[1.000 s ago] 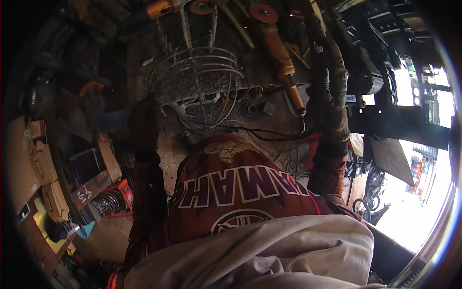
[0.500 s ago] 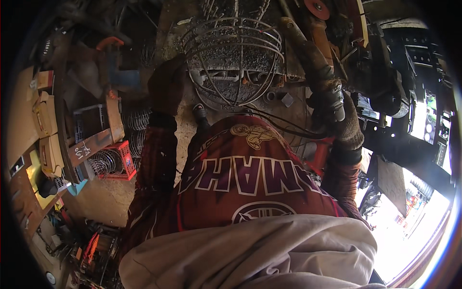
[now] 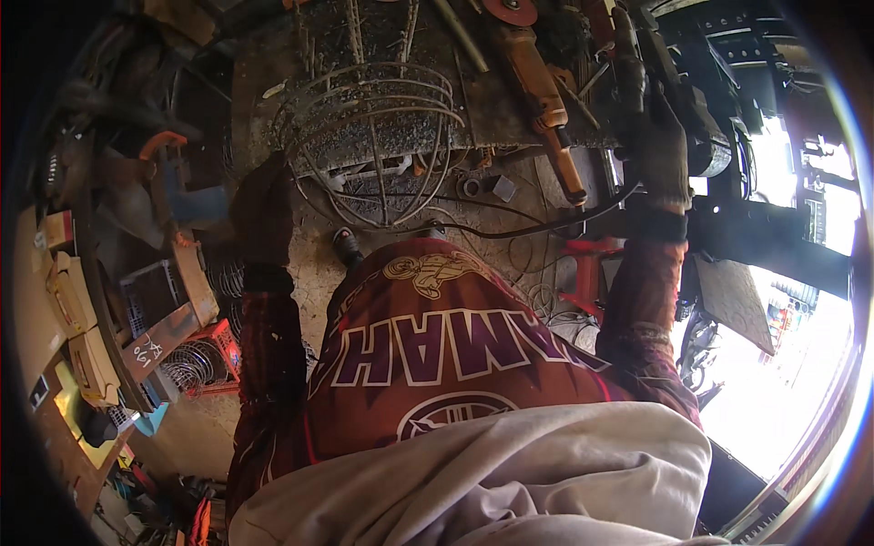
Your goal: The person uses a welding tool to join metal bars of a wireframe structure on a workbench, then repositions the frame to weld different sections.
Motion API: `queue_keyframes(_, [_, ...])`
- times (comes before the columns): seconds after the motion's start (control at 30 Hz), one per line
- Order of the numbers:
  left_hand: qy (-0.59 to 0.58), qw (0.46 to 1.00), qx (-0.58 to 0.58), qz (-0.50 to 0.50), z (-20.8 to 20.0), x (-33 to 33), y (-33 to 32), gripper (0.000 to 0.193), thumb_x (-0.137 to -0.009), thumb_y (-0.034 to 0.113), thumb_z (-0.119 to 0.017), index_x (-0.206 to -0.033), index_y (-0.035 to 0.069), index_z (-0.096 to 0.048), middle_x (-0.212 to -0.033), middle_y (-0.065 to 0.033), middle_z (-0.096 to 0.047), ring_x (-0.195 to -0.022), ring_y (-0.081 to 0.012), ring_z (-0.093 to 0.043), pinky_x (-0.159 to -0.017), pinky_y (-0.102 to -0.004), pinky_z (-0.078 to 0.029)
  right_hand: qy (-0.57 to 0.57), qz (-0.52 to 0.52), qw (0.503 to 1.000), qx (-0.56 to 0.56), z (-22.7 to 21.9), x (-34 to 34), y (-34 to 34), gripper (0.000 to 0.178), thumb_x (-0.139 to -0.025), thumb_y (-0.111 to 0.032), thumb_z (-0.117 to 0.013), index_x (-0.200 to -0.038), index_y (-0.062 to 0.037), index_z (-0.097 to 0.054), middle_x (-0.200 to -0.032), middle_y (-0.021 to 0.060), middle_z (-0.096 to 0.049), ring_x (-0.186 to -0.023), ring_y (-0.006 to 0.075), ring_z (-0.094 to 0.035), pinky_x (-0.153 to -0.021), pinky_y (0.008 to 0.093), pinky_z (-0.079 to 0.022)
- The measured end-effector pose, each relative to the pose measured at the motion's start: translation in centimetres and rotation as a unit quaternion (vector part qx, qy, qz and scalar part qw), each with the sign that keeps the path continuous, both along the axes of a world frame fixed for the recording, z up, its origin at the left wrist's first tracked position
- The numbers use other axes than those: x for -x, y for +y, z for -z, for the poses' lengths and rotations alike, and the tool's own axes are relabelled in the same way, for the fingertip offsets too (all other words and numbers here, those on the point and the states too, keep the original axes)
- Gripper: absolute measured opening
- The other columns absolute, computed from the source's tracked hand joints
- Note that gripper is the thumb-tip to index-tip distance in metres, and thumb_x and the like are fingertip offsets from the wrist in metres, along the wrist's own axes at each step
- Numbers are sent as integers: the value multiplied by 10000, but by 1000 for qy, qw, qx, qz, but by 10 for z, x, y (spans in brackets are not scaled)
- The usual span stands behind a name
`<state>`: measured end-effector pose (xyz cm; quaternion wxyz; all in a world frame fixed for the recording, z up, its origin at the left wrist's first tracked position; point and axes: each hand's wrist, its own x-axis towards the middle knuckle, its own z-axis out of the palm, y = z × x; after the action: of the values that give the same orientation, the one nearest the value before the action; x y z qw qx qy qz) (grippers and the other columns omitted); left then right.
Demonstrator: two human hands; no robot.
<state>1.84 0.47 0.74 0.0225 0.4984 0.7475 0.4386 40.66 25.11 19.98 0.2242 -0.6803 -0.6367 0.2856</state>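
A round cage of bent metal rods (image 3: 373,146) stands at the edge of a dark, gritty workbench (image 3: 264,100). My left hand (image 3: 266,205), in a dark glove and deep shadow, is closed on the cage's left side; its single fingers hardly show. Out to the right, my right hand (image 3: 660,164), in a knitted glove, is closed round a long dark cylindrical tool (image 3: 628,68). A black cable (image 3: 546,226) runs from near this hand toward the cage. Between cage and right hand lies an orange angle grinder (image 3: 533,82) with a red disc.
Small metal pieces (image 3: 501,188) lie by the bench edge. A red stand (image 3: 587,273) and coiled cables are below on the floor. At left are a red crate (image 3: 218,350) of wire rings and cardboard boxes (image 3: 73,291). A metal pipe (image 3: 462,36) lies on the bench.
My right hand has swung the dark tool outward to the right and away from me, uncovering the angle grinder. The cage and my left hand appear farther left in the shifted view.
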Motion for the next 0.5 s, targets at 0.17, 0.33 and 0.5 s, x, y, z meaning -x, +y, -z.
queue_keyframes(0.17, [24, 1000, -1, 16, 3, 4, 2, 232, -938, 109, -716, -1163, 55, -735, -1116, -109, -742, -1025, -216, -713, -902, -331, -550, -49, -55, 994, -82, 43, -17, 40, 580, -950, -361, -630, -1478, -144, -525, -1044, 101, -738, -908, 195, -695, -787, 362, -553])
queue_keyframes(0.33, [-82, 996, -36, -13, 13, 2, 2, 210, -938, 120, -718, -1138, 57, -736, -1097, -104, -745, -1004, -204, -719, -885, -327, -554, -241, -166, 926, -240, 74, -36, 46, 430, -993, -233, -588, -1406, -114, -582, -1104, 122, -722, -992, 209, -692, -836, 354, -547])
queue_keyframes(0.5, [-49, 998, -35, -8, 23, 5, 5, 204, -940, 131, -718, -1129, 58, -738, -1087, -105, -747, -998, -203, -720, -881, -325, -554, -151, -189, 940, -240, 76, -46, 62, 408, -1002, -291, -581, -1391, -170, -584, -1232, 127, -676, -1109, 252, -671, -887, 383, -538])
